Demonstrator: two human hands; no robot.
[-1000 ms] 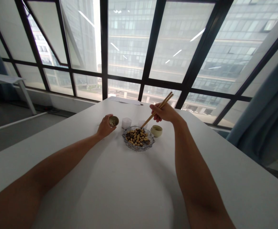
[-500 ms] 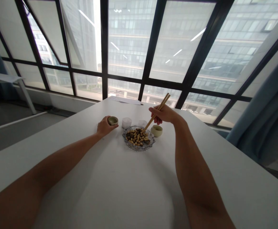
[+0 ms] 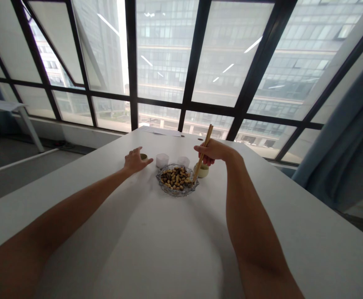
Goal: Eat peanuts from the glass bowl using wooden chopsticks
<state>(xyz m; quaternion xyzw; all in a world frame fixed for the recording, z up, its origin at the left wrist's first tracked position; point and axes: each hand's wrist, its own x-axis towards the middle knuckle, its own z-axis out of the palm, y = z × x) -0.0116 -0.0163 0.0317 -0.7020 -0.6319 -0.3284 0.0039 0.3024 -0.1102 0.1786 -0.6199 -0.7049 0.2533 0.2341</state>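
A scalloped clear glass dish [image 3: 165, 192] holds a heap of peanuts and darker seeds or shells [image 3: 175, 177]. My right hand [image 3: 209, 152] is closed on a pair of wooden chopsticks [image 3: 203, 153]. They stand steeply, tips down at the dish's right side; whether the tips pinch anything is too small to tell. Behind that hand sits a pale green cup [image 3: 203, 171], partly covered by its fingers. My left hand [image 3: 134, 160] has its fingers and thumb spread about another greenish cup [image 3: 143, 157] at the left, largely hidden by the hand. Whether the fingers touch it is unclear.
Two small whitish translucent cups, the left cup [image 3: 162, 160] and the right cup [image 3: 184, 160], stand just behind the dish. Papers [image 3: 161, 131] lie at the far edge of the white table [image 3: 156, 249]. Windows rise beyond, with a blue curtain [image 3: 331, 158] on the right.
The chopsticks have swung more upright, and their tips have moved from the heap to the dish's right side. My left fingers have lifted and spread from their grip on the left cup.
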